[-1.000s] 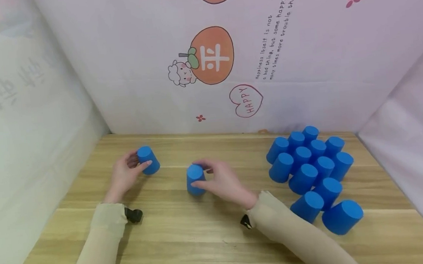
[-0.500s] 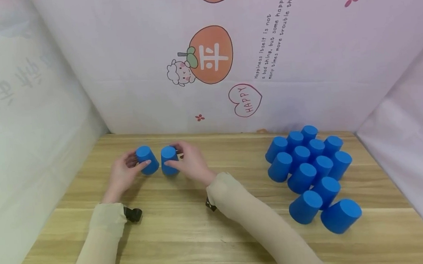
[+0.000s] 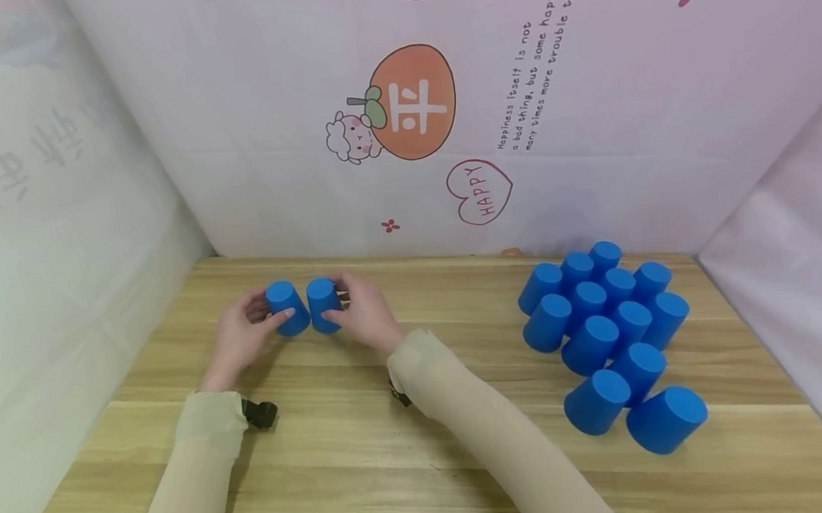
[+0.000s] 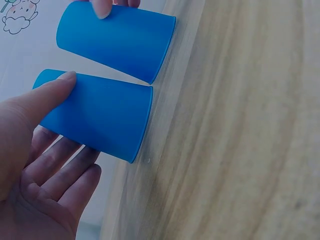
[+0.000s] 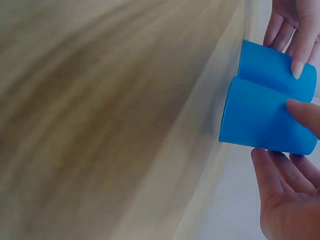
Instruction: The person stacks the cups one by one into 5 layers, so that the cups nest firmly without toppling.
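Observation:
Two blue cups stand upside down side by side at the back left of the table. My left hand (image 3: 239,334) grips the left cup (image 3: 288,308), thumb on the near side and fingers around the far side. The right cup (image 3: 323,305) is held the same way by my right hand (image 3: 367,315). In the left wrist view the left cup (image 4: 97,115) and the right cup (image 4: 117,40) are close at their rims, with a narrow wedge between their walls. The right wrist view shows the right cup (image 5: 267,117) partly covering the left cup (image 5: 280,70).
Several more blue cups (image 3: 590,345) stand upside down in a close cluster on the right of the wooden table (image 3: 370,469). A printed white cloth (image 3: 288,161) hangs along the table's back edge, with more cloth at both sides.
My right hand has brought its cup leftward and back across the table, up beside the left cup. The left hand and its cup have stayed in place.

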A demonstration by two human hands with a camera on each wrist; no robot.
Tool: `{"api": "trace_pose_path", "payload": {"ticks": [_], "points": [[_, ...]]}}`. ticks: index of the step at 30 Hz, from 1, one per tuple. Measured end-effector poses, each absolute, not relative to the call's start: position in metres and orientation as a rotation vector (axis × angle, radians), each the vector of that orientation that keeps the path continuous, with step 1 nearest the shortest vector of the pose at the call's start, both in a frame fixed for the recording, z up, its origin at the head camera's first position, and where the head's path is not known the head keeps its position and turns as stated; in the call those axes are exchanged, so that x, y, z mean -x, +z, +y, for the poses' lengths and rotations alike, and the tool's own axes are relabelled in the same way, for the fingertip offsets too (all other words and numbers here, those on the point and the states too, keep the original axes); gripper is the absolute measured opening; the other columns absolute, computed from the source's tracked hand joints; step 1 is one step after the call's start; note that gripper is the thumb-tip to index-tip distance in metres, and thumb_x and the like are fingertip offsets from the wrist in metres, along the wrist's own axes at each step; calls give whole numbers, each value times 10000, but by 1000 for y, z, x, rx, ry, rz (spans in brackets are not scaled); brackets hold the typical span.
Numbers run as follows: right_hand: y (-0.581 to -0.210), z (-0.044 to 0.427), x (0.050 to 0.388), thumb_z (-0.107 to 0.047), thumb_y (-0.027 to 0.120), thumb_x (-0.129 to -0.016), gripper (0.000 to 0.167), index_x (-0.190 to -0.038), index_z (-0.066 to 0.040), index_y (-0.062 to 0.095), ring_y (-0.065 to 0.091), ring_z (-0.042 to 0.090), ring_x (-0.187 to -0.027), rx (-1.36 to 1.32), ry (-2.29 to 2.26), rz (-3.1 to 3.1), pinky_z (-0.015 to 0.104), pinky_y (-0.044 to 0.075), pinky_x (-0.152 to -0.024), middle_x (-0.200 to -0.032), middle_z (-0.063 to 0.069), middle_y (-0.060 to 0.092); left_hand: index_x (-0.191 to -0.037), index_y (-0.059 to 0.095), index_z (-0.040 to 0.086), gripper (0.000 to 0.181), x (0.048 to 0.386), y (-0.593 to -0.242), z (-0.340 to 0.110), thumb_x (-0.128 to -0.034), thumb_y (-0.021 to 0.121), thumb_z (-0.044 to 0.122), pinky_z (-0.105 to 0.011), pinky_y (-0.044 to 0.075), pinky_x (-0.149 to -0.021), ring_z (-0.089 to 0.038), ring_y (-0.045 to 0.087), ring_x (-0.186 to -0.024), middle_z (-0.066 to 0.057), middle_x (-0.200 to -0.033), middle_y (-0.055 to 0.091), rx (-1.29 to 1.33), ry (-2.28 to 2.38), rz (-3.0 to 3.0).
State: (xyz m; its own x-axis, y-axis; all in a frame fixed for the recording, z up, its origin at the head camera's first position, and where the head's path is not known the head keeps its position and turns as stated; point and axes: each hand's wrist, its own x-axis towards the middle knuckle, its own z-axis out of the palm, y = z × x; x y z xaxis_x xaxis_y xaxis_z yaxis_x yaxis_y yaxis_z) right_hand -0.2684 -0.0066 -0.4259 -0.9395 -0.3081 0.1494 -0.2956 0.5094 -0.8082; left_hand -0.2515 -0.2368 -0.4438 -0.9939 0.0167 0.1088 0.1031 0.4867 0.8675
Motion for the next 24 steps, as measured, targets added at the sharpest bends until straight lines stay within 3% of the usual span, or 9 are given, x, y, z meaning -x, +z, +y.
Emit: {"api": "trace_pose_path", "payload": {"ticks": [6, 12, 17, 24], "points": [[-425, 3, 266, -194, 792, -922, 689, -1516, -84, 461, 561, 328, -1283, 525, -1445, 2690, 400, 508, -1000, -1510, 118, 496, -1488, 432, -33, 732, 252, -443, -236, -943, 762, 328, -534, 457, -1038, -428, 547, -1261, -282, -1389, 546, 114, -1544, -2633], [-400, 21, 259, -229, 792, -920, 675, -1493, -61, 477, 517, 325, -1326, 569, -1600, 2644, 439, 455, -1062, -1497, 129, 505, -1474, 441, -49, 697, 251, -444, -235, -948, 762, 276, -540, 455, -1038, -446, 540, -1269, -296, -1402, 533, 156, -1560, -2604], [-371, 44, 249, -201, 801, -910, 633, -1461, -86, 512, 508, 265, -1328, 585, -1751, 2635, 400, 421, -1093, -1473, 88, 528, -1534, 357, -33, 788, 248, -447, -236, -931, 784, 242, -546, 407, -1081, -452, 467, -1342, -295, -1474, 462, 176, -1617, -2566], [-346, 92, 236, -243, 850, -866, 619, -1407, -124, 574, 540, 184, -1290, 612, -1875, 2724, 302, 427, -1068, -1427, 5, 573, -1577, 331, 54, 909, 242, -431, -233, -886, 806, 405, -487, 284, -1173, -338, 341, -1456, -176, -1577, 386, 78, -1605, -2456]]}}
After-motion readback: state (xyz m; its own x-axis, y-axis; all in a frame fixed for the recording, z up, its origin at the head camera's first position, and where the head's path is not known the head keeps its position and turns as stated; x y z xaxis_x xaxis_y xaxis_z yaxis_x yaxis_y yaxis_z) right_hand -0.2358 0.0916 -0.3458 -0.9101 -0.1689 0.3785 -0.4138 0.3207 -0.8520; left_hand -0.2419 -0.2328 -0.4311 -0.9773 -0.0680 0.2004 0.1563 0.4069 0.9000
